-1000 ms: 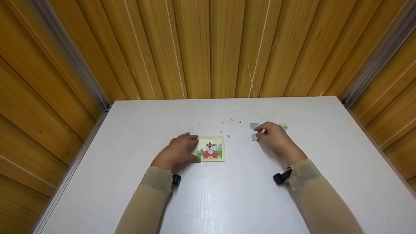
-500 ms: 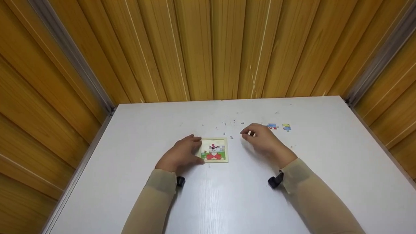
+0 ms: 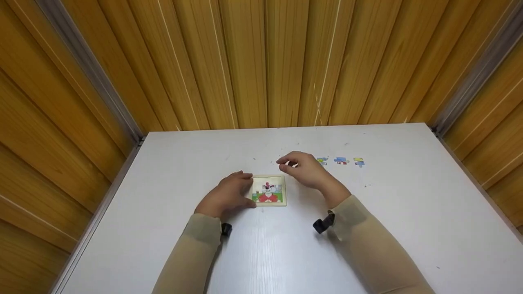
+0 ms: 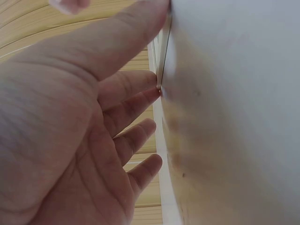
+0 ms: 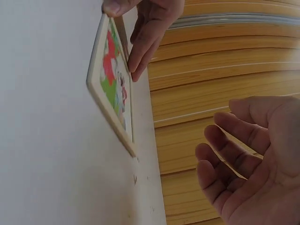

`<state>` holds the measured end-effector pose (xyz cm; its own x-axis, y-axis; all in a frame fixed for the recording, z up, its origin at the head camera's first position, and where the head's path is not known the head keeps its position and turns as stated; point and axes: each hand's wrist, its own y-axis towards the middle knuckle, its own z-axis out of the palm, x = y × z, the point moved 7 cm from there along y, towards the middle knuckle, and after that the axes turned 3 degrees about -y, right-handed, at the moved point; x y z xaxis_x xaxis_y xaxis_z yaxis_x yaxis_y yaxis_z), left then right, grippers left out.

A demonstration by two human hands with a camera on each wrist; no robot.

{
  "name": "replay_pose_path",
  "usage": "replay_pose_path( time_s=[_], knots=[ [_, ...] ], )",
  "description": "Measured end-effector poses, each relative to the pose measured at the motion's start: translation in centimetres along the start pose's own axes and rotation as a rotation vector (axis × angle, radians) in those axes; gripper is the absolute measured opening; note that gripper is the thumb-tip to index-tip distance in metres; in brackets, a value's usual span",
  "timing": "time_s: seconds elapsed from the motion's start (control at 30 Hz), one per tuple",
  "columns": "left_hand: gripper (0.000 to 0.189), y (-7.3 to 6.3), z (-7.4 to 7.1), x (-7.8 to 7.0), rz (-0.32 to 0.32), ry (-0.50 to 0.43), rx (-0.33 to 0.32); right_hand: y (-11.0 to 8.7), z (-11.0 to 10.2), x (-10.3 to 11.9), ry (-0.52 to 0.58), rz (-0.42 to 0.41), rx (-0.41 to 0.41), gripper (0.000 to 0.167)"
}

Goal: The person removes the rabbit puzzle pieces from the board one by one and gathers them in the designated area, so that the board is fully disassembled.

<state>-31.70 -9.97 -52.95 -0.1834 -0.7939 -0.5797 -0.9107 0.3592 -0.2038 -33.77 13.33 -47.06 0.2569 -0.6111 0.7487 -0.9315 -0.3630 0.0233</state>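
Observation:
My left hand [image 3: 229, 192] holds the left side of a small wooden jigsaw tray [image 3: 284, 192] flat on the table, its thumb at the near edge and fingertips at the far corner. A cartoon animal in red [image 3: 267, 194] fills the lower part of the tray; its top strip is bare. My right hand [image 3: 308, 171] hovers beyond the tray's far right corner, thumb and index tips close together. In the right wrist view its fingers [image 5: 225, 180] are curved with no piece showing; I cannot tell whether a piece is hidden between them.
Three jigsaw pieces lie in a row at the back right: a partly covered one [image 3: 322, 161], a blue and red one [image 3: 341, 160] and a yellow and blue one [image 3: 359, 161]. Dark specks dot the white table [image 3: 261, 253]. Wood-look panels [image 3: 245, 61] rise behind it.
My right hand has moved left from beside the loose pieces to above the tray's far right corner, uncovering the row of pieces. The left hand stays at the tray.

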Motion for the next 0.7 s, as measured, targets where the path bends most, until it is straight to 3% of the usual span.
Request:
replay_pose_path(
  time_s=[0.53,0.7],
  knots=[
    [0.084,-0.1,-0.3,-0.3,0.028,0.029,0.000,0.8,3.9,-0.6,0.185,0.065,0.078,0.040],
    [0.082,-0.2,-0.5,-0.6,0.052,0.051,0.003,1.0,5.1,-0.7,0.142,0.055,0.113,0.037]
  ],
)
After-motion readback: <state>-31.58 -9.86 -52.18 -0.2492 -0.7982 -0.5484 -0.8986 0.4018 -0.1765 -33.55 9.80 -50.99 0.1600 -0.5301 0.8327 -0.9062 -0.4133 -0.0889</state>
